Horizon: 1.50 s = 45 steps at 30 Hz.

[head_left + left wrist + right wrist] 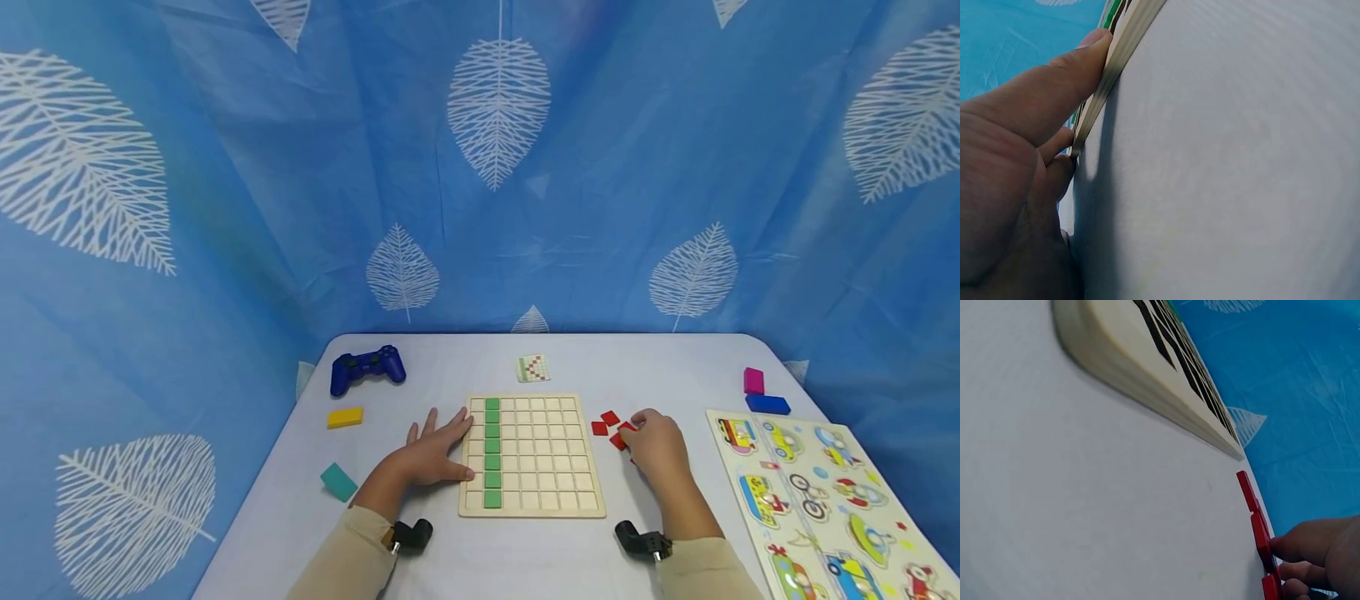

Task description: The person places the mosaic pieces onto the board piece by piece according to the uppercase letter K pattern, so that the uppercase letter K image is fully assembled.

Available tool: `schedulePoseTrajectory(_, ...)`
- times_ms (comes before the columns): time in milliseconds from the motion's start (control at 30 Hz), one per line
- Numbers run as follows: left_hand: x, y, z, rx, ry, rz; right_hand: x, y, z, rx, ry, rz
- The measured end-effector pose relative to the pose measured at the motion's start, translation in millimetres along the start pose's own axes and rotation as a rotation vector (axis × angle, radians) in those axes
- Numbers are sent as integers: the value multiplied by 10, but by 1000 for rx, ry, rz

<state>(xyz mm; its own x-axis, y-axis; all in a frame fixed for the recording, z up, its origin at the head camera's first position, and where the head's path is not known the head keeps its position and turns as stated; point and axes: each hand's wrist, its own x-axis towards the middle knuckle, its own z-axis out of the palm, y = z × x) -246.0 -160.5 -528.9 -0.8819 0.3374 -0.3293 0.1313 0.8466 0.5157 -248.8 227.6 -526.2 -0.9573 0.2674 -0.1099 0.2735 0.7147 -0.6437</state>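
A wooden grid board [551, 513] lies mid-table, with several green square tiles [492, 462] filling its second column from the left. My left hand [431, 454] rests at the board's left edge, fingers spread and thumb on the rim. In the left wrist view the thumb [1066, 78] touches the board's side [1125, 50]. Right of the board lies a loose group of red square tiles [599, 428]. My right hand [658, 446] is over that group with fingers curled. In the right wrist view its fingertips pinch a red tile [1260, 540]; some tiles are hidden under the hand.
A small pattern card [533, 367] lies behind the board. On the left are a blue game controller [367, 367], a yellow block [345, 417] and a teal block [339, 482]. On the right are a picture puzzle board [813, 546], a pink block [753, 381] and a blue block [768, 405].
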Motion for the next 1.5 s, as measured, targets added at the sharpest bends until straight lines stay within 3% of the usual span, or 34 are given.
schedulePoseTrajectory(267,-11,-10,5,-5,10,6,46,6,-27,39,-62,47)
schedulePoseTrajectory(400,-14,-13,17,-14,5,9,40,-59,-34,70,-78,18)
schedulePoseTrajectory(567,-21,-15,-5,-3,8,18,-20,-386,70,170,-87,-90)
schedulePoseTrajectory(733,-16,-24,-19,7,4,11,-181,-801,421,228,-211,-198)
schedulePoseTrajectory(867,-12,-23,-14,-6,-4,16,-285,-981,706,182,-266,-261)
schedulePoseTrajectory(1000,-7,-36,-1,-2,-2,18,-339,-1051,864,124,-285,-332)
schedulePoseTrajectory(1267,7,-12,-15,4,-5,24,-367,-1061,942,40,-312,-425)
schedulePoseTrajectory(1500,5,-22,-4,-1,1,24,-377,-1055,935,1,-327,-428)
